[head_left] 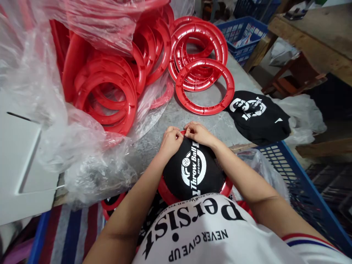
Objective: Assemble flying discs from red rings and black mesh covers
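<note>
Against my body lies a red plastic ring (pixel 166 192) with a black mesh cover (pixel 210 161) over it, printed "Throw Ball" in white. At its far edge, my left hand (pixel 171 141) pinches the cover's rim between thumb and fingers. Right beside it my right hand (pixel 200 132) also pinches the rim, fingers closed. A bit of red ring shows between the two hands. To the right, a pile of black printed covers (pixel 264 123) rests on the table corner. Just beyond my hands stands a stack of bare red rings (pixel 205 108).
Many more red rings (pixel 129 110) spill from a clear plastic bag (pixel 90 161) on the left of the grey table (pixel 156 128). A blue crate (pixel 308 187) stands at my right, holding plastic film. Another blue crate (pixel 243 24) is beyond the table, near a wooden bench (pixel 321 29).
</note>
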Demonstrator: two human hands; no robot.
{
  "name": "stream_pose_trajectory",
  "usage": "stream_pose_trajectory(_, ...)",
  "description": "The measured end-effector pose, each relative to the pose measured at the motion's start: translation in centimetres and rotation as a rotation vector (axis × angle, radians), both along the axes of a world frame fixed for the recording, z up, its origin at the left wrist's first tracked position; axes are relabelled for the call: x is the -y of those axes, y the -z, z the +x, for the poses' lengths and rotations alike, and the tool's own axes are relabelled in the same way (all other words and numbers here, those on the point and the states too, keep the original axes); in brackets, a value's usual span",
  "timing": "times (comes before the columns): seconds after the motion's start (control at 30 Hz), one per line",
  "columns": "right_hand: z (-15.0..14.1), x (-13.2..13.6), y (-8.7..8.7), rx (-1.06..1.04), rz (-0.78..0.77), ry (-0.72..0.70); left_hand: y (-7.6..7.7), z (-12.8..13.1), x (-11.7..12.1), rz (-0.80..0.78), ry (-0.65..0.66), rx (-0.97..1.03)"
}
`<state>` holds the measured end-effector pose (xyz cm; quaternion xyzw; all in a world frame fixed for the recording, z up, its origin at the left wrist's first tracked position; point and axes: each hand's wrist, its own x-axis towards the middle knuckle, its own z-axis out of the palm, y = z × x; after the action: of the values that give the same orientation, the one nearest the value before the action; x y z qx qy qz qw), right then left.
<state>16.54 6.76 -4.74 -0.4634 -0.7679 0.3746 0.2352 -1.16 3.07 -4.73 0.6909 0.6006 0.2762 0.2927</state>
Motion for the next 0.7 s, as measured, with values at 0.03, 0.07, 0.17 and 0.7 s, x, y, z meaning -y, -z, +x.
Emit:
stream_pose_trajectory(0.03, -0.1, -0.27, -0.11, 0.017, 0.01, -0.018, 0.06, -0.19, -0.11, 0.008, 0.005, 0.011)
stream_pose_trajectory(0.07, -0.13, -0.44, -0.22, 0.031, 0.012, -0.033, 0.07, -0.33, -0.15, 0.017, 0.011, 0.021)
stream_pose_trajectory(0.17, 0.03, -0.44, -0.41, 0.046, -0.008, -0.047, -0.04, -0.5, 0.03, 0.02, 0.012, 0.053)
stream_pose_trajectory(0.7, -0.46, 0.21, -0.75, 0.079, -0.015, 0.068, -0.36, -0.08, 0.01, -0.026, -0.045, 0.104)
